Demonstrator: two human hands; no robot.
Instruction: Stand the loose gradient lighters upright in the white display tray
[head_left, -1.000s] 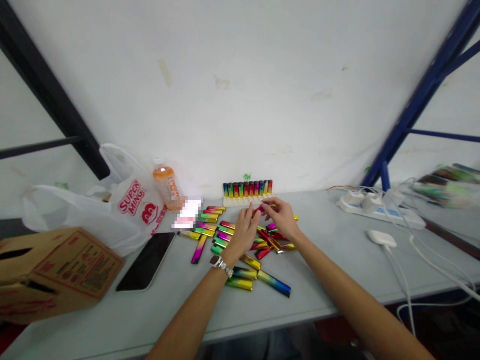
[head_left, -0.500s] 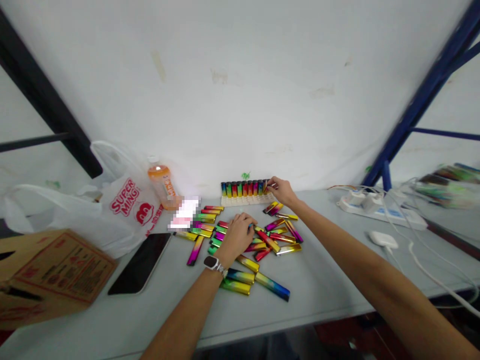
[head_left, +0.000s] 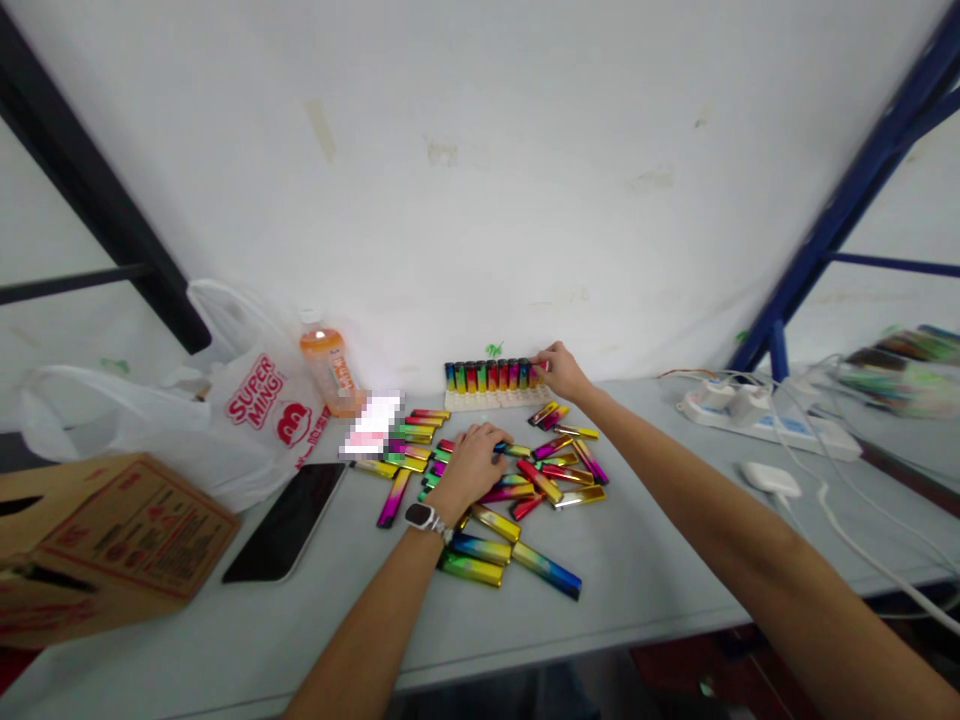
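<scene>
At the wall, a row of shiny, multicoloured lighters stands upright in a pale holder. My right hand is at the right end of this row, its fingers closed on a lighter that shows only in part. Over the loose pile in the middle of the table lies my left hand, wearing a watch. Its fingertips curl round the dark end of a blue and yellow lighter. More lighters lie scattered around it, and some are hidden under the palm.
To the left are a cardboard box, a white plastic bag, a dark phone or tablet and an orange drink bottle. On the right, a power strip with cables and a white charger lie on the table.
My right hand has shifted slightly at the row's right end, and a reddish lighter end now shows at its fingers. The blue and yellow lighter at my left fingertips is more exposed.
</scene>
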